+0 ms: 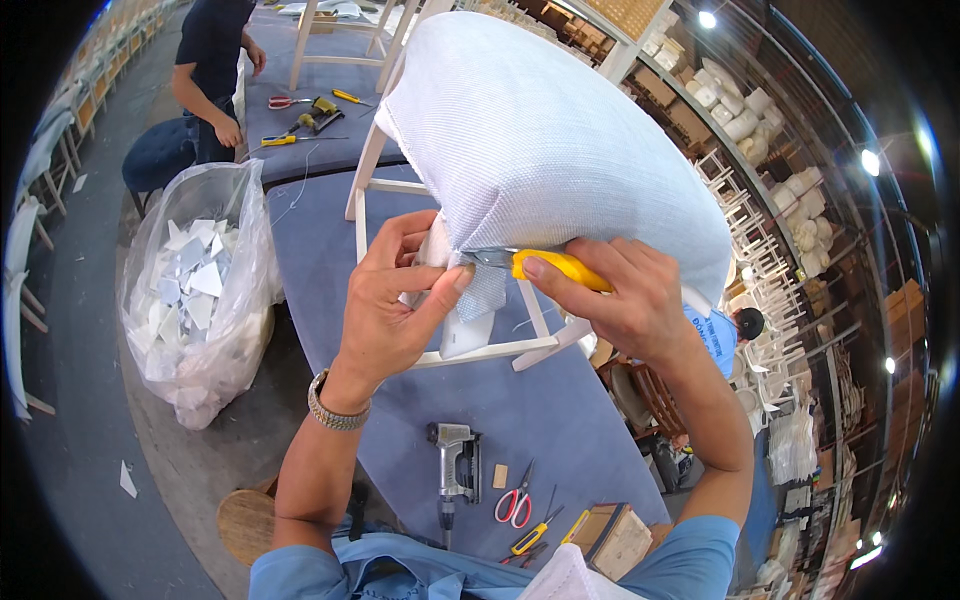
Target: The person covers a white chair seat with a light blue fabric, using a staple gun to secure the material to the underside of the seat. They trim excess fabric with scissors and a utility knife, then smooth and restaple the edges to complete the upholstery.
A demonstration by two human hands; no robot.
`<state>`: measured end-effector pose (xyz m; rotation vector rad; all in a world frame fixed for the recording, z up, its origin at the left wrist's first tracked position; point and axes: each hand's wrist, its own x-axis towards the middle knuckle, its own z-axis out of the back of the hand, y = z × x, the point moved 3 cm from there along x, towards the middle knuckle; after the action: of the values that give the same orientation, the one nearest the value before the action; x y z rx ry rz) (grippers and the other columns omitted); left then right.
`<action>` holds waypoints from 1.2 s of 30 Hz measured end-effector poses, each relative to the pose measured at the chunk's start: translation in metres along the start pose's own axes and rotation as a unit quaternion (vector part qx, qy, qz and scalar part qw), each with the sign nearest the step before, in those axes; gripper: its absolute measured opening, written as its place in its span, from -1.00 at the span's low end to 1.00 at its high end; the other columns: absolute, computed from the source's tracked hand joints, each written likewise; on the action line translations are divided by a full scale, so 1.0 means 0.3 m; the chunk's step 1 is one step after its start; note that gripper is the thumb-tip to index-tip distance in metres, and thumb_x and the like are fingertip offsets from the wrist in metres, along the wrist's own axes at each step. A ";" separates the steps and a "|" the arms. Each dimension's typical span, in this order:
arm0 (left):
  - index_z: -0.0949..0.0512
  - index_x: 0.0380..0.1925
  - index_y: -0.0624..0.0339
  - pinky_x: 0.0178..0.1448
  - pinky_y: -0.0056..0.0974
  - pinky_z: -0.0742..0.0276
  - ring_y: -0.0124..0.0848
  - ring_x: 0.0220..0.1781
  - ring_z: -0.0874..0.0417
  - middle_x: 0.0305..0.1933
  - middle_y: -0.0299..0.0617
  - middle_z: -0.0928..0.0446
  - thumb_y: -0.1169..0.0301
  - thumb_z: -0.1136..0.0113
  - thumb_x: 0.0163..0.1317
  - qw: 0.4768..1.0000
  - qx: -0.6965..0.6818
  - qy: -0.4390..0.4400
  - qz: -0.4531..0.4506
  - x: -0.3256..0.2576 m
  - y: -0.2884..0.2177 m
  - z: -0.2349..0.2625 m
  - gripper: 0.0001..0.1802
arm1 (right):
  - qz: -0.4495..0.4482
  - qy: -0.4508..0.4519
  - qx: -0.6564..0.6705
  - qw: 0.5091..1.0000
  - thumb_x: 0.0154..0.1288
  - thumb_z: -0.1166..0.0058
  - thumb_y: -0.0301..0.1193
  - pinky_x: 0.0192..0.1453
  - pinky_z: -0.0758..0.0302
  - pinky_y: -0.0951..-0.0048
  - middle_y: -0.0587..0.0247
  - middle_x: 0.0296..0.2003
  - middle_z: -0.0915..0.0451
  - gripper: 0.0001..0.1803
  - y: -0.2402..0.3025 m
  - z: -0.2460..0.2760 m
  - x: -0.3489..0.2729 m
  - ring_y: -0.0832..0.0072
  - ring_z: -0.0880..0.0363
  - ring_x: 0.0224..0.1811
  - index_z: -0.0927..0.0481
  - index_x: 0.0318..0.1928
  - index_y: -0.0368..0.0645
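Note:
A chair (560, 130) with light blue woven upholstery and a pale frame stands tilted on the blue-covered table, its padded part towards me. My left hand (405, 295) pinches the loose fabric flap (487, 292) at a lower corner, beside white padding (468, 335). In my right hand (625, 290) is a yellow-handled tool (560, 268). Its grey metal end meets the fold of fabric right by my left fingertips; I cannot make out the tip's exact shape. The fabric bunches into creases at this corner.
On the table (400, 440) lie a staple gun (455, 465), red-handled scissors (515, 505), a yellow-handled screwdriver (535, 532) and a wooden box (605, 540). A clear bag of scraps (200, 290) stands left. Another person (210, 80) is beyond it; someone in blue (712, 335) is at right.

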<state>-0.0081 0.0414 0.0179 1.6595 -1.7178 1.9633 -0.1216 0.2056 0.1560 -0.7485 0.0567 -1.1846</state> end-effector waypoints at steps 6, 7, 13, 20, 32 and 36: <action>-0.78 -0.29 0.26 0.08 -0.22 -0.57 -0.20 0.03 -0.67 0.13 0.07 -0.55 0.46 -0.42 0.17 0.998 0.039 -0.031 -0.026 -0.010 0.001 -0.026 -0.87 | -0.001 -0.034 0.011 0.999 0.01 -0.34 -0.46 -0.50 -0.39 0.49 0.34 -0.27 -0.64 -0.40 0.000 -0.026 -0.018 0.51 -0.49 -0.54 -0.69 0.15 0.23; -0.78 -0.29 0.26 0.08 -0.22 -0.58 -0.19 0.03 -0.68 0.13 0.07 -0.55 0.46 -0.42 0.17 0.998 0.048 -0.032 -0.033 -0.009 -0.002 -0.027 -0.87 | 0.001 -0.039 0.011 0.999 0.02 -0.34 -0.46 -0.50 -0.39 0.49 0.34 -0.27 -0.64 -0.40 -0.001 -0.030 -0.020 0.51 -0.49 -0.54 -0.69 0.15 0.23; -0.78 -0.30 0.27 0.07 -0.22 -0.60 -0.17 0.02 -0.69 0.11 0.10 -0.56 0.48 -0.43 0.15 0.997 0.060 -0.032 -0.045 -0.003 -0.005 -0.028 -0.87 | -0.001 -0.042 0.007 0.999 0.03 -0.34 -0.45 -0.49 -0.38 0.49 0.34 -0.26 -0.64 -0.42 0.000 -0.033 -0.018 0.51 -0.48 -0.54 -0.69 0.14 0.23; -0.78 -0.29 0.26 0.09 -0.22 -0.58 -0.18 0.04 -0.69 0.13 0.08 -0.55 0.49 -0.42 0.16 0.999 0.032 -0.012 -0.024 0.002 0.003 -0.009 -0.88 | -0.003 -0.023 0.002 1.000 0.02 -0.35 -0.44 -0.47 -0.39 0.48 0.36 -0.27 -0.64 -0.43 -0.002 -0.014 -0.005 0.52 -0.48 -0.52 -0.69 0.13 0.23; -0.79 -0.28 0.24 0.06 -0.22 -0.56 -0.20 0.05 -0.68 0.14 0.05 -0.54 0.47 -0.40 0.19 1.000 0.029 0.004 -0.013 0.000 -0.007 -0.005 -0.88 | -0.021 0.008 0.021 1.000 0.02 -0.33 -0.46 -0.45 -0.45 0.45 0.41 -0.29 -0.66 -0.37 -0.007 0.006 -0.014 0.51 -0.52 -0.49 -0.67 0.18 0.27; -0.78 -0.29 0.24 0.08 -0.22 -0.56 -0.20 0.05 -0.68 0.15 0.04 -0.54 0.48 -0.40 0.20 1.000 0.024 0.001 -0.005 0.003 -0.015 -0.004 -0.89 | -0.028 0.009 0.020 0.999 0.01 -0.32 -0.48 -0.43 -0.47 0.45 0.42 -0.29 -0.66 -0.35 -0.007 0.006 -0.011 0.50 -0.52 -0.48 -0.66 0.19 0.28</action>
<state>-0.0065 0.0435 0.0218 1.6779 -1.6718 2.0157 -0.1238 0.2089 0.1574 -0.7071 0.0276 -1.2426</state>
